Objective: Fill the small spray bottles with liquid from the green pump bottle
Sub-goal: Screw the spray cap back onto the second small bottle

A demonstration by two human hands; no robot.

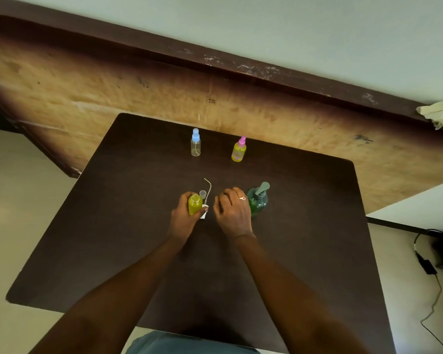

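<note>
Left hand (186,213): fingers and thumb wrapped round a small uncapped bottle (195,204), which stands upright on the dark table (113,238). The bottle's mouth is open and yellow-green liquid fills it nearly to the neck.

Right hand (232,213): just beside the left, not touching it. Back of the hand faces up, fingers bent downward. Nothing seen in the grasp; whether the fingertips touch the table cannot be told from this angle. A ring (242,198) is on one finger.

Between the hands, against the left thumb: a white spray head (205,208) lying on the table, its thin dip tube (208,187) curving away from the person. A small clear cap (202,193) stands just beyond the held bottle.

Green pump bottle (257,201): upright, immediately right of the right hand's knuckles, pump head in place.

Well beyond both hands: a blue-topped spray bottle (195,144), clear and apparently empty, beyond the left hand; a pink-topped spray bottle (239,151), holding yellow-green liquid, beyond the right hand.
</note>
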